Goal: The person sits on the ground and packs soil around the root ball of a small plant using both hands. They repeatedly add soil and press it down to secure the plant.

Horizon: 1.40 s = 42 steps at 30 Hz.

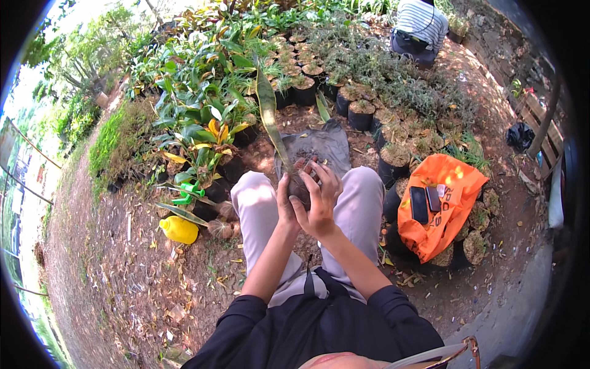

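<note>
Between my knees, my left hand (286,203) and my right hand (319,198) cup a dark ball of soil (299,190) from both sides. A long snake plant leaf (268,106) with pale edges rises from it, leaning away from me. The fingers partly hide the soil ball. Beneath and beyond my hands a dark plastic sheet (332,143) lies on the ground with loose soil on it. Left of my knee, more snake plant leaves (182,214) lie with round fibrous root balls (221,228) at their ends.
A yellow bottle (179,229) with a green spray head (188,193) is at the left. At the right, an orange bag (438,203) with a phone (419,205) lies over potted plants. Black pots (361,115) stand ahead. A person (419,30) in stripes is at the far right.
</note>
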{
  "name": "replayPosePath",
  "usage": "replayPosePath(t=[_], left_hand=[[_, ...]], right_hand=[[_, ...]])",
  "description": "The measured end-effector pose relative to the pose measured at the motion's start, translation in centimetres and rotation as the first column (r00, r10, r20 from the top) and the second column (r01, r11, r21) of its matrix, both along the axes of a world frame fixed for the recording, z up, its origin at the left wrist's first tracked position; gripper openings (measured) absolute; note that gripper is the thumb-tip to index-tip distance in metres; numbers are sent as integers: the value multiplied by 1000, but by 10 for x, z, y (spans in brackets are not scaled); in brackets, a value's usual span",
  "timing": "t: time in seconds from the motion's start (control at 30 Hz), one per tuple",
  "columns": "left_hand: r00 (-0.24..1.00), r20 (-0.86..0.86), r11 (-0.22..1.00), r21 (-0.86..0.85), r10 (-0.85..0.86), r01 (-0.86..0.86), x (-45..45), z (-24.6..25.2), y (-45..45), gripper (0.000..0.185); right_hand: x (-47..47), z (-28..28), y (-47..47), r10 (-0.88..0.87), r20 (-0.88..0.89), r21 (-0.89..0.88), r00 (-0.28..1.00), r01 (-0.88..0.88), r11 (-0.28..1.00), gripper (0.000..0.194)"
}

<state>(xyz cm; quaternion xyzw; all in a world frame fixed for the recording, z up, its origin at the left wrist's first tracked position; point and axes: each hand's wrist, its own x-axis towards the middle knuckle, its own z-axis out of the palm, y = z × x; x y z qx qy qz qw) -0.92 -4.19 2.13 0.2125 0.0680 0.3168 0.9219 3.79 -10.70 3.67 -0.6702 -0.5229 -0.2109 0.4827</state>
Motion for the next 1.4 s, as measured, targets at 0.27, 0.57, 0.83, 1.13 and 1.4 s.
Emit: replayPosePath(t=[0.27,0.57,0.83,1.13,1.4], left_hand=[[998,-51,990,-138,-38,31,2,-6,0,39],[909,-243,910,331,338,-250,13,-16,5,27],[856,-353,926,135,378,-353,15,8,-11,52],[922,-167,935,133,349,-330,4,14,-9,59],[899,-142,893,252,415,-372,3,14,-12,62]], right_hand=[[6,-11,2,-17,-38,-18,999,16,1000,40],[14,-14,5,185,-286,-7,940,-196,981,40],[19,-22,20,271,-535,178,800,-207,962,41],[25,-14,22,372,-731,263,573,-266,927,44],[12,-7,21,318,-738,224,595,-230,947,45]])
